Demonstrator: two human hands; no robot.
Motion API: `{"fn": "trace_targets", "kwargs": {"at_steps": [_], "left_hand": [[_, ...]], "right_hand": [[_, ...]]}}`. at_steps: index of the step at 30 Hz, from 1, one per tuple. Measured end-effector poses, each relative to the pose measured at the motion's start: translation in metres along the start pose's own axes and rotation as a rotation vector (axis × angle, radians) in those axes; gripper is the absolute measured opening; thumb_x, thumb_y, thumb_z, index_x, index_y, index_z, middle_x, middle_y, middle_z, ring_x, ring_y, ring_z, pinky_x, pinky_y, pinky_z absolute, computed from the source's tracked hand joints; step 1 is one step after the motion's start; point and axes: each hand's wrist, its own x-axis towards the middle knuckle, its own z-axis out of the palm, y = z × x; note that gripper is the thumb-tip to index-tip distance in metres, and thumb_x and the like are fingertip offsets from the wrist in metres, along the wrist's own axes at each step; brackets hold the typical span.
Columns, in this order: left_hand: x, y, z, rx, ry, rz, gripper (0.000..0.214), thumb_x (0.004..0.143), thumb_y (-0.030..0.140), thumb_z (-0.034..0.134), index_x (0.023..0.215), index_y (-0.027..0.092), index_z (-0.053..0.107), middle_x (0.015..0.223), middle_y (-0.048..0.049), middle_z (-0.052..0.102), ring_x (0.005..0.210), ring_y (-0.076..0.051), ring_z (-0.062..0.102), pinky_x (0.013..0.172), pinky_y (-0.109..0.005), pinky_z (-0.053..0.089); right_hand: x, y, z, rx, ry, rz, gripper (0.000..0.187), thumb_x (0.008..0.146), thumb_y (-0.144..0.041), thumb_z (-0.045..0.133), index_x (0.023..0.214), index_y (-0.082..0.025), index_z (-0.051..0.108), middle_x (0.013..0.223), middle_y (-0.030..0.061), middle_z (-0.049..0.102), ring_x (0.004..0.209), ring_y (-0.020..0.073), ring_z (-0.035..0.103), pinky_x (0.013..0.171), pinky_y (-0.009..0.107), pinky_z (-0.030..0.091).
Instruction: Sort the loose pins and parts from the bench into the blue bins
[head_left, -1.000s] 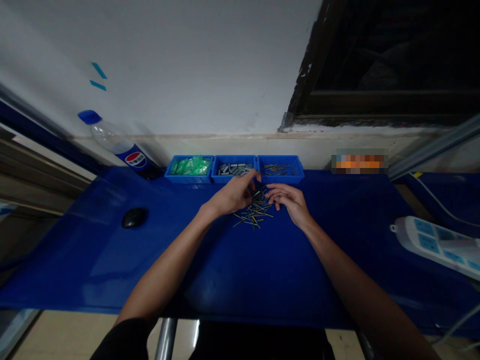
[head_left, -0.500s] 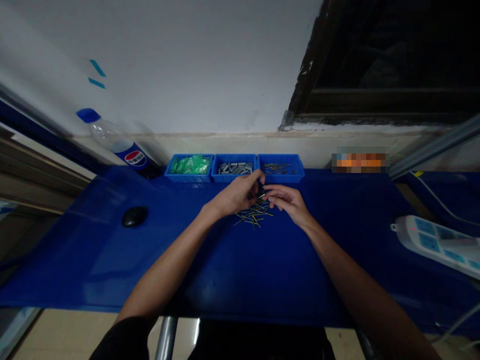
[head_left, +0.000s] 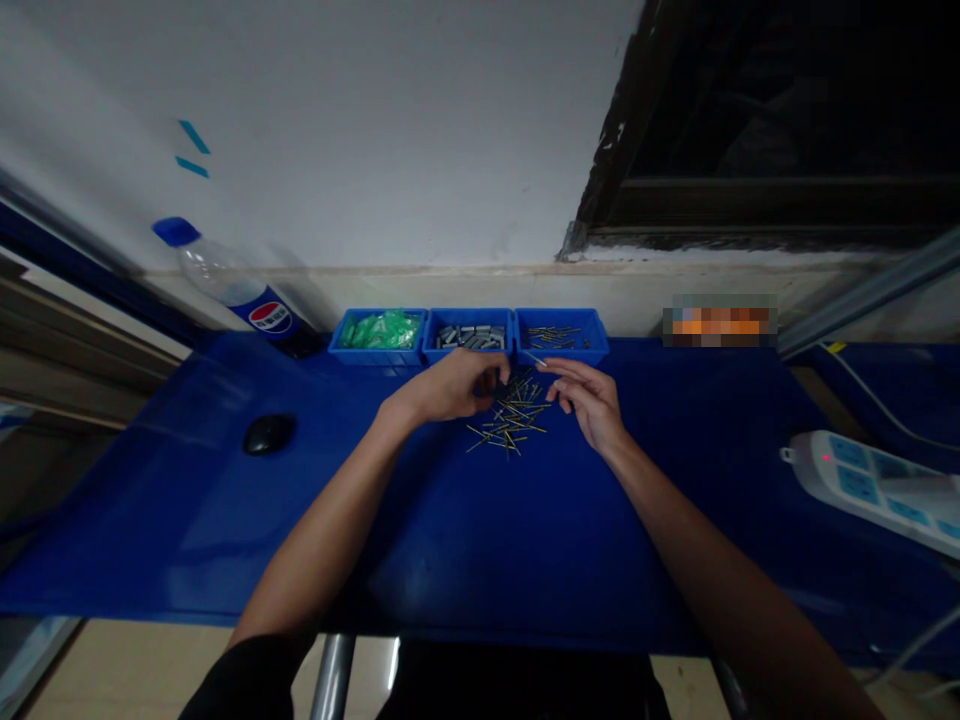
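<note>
Looking down from the head camera, I see the left grip (head_left: 450, 388) curled shut at the left edge of the pile of pins (head_left: 514, 420) on the blue counter (head_left: 450, 540); anything inside it is hidden from me. The right grip (head_left: 589, 400) sits just right of the pile, thumb and forefinger pinched on a single pin (head_left: 535, 357) that points toward the pin tray (head_left: 559, 315). That tray stands in a row with the grey-parts tray (head_left: 466, 316) and the green-parts tray (head_left: 375, 355).
</note>
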Motion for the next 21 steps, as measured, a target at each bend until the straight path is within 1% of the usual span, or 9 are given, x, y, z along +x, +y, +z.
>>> {"fn": "trace_targets", "kwargs": {"at_steps": [2,3,5,7,11,14,18,21], "left_hand": [[-0.0023,-0.0017,0.0,0.024,-0.148,-0.044,0.036,0.074,0.004,0.068,0.107,0.016,0.067,0.085,-0.0014,0.071,0.074,-0.014,0.065,0.066,-0.024,0.045],[-0.0027,-0.0022,0.001,0.045,-0.206,-0.07,0.037,0.072,0.003,0.069,0.106,0.016,0.068,0.085,-0.0014,0.071,0.074,-0.014,0.065,0.065,-0.023,0.045],[-0.0019,-0.0019,0.0038,0.088,-0.284,-0.117,0.039,0.07,0.001,0.07,0.105,0.017,0.07,0.085,-0.0013,0.073,0.075,-0.014,0.066,0.064,-0.023,0.044],[0.0,-0.0003,0.0062,0.108,-0.326,-0.153,0.04,0.069,-0.002,0.068,0.104,0.017,0.071,0.087,-0.0014,0.074,0.075,-0.014,0.067,0.063,-0.022,0.044],[0.0027,0.0015,0.008,0.122,-0.351,-0.212,0.042,0.07,-0.005,0.062,0.105,0.018,0.072,0.083,-0.001,0.075,0.072,-0.014,0.067,0.061,-0.022,0.044],[0.0024,-0.0018,0.0077,0.14,-0.325,-0.224,0.043,0.07,-0.005,0.061,0.106,0.018,0.07,0.081,-0.0004,0.075,0.07,-0.014,0.067,0.059,-0.022,0.042],[0.0,-0.0057,0.0042,0.151,-0.267,-0.199,0.033,0.077,0.002,0.064,0.106,0.017,0.068,0.087,-0.0023,0.074,0.073,-0.014,0.066,0.06,-0.022,0.043],[-0.0027,-0.0035,0.0005,0.163,-0.284,-0.188,0.025,0.082,0.012,0.07,0.107,0.016,0.068,0.088,-0.0026,0.073,0.075,-0.014,0.065,0.063,-0.023,0.044]], "right_hand": [[0.0004,-0.0017,0.0004,0.027,0.02,-0.002,0.047,0.08,-0.023,0.075,0.127,-0.028,0.076,0.134,0.0106,0.074,0.077,0.0189,0.072,0.048,0.026,0.039],[0.0005,-0.0022,0.0006,0.033,0.02,0.001,0.052,0.08,-0.023,0.075,0.131,-0.029,0.074,0.14,0.0108,0.071,0.082,0.0203,0.074,0.049,0.026,0.041],[0.0008,-0.0027,0.0006,0.032,0.014,0.005,0.055,0.079,-0.024,0.075,0.134,-0.03,0.072,0.145,0.0112,0.067,0.087,0.022,0.075,0.051,0.027,0.043],[0.0008,-0.0026,0.0005,0.022,0.01,0.007,0.051,0.08,-0.025,0.073,0.131,-0.028,0.073,0.143,0.012,0.069,0.086,0.0224,0.074,0.054,0.028,0.046],[0.0003,-0.0025,0.0004,0.028,0.003,0.016,0.042,0.082,-0.024,0.071,0.123,-0.026,0.076,0.134,0.0114,0.074,0.081,0.0211,0.073,0.061,0.032,0.05],[0.0001,-0.003,0.0009,0.042,-0.003,0.02,0.038,0.081,-0.023,0.071,0.119,-0.026,0.078,0.13,0.0101,0.076,0.08,0.0201,0.072,0.065,0.034,0.051],[0.0,-0.0032,0.0014,0.039,0.005,0.022,0.035,0.081,-0.023,0.07,0.115,-0.026,0.079,0.126,0.0093,0.077,0.078,0.0197,0.071,0.068,0.035,0.052],[0.0,-0.0029,0.0012,0.035,0.0,0.022,0.032,0.082,-0.023,0.07,0.113,-0.024,0.079,0.122,0.0092,0.079,0.077,0.0193,0.07,0.069,0.035,0.052]]}}
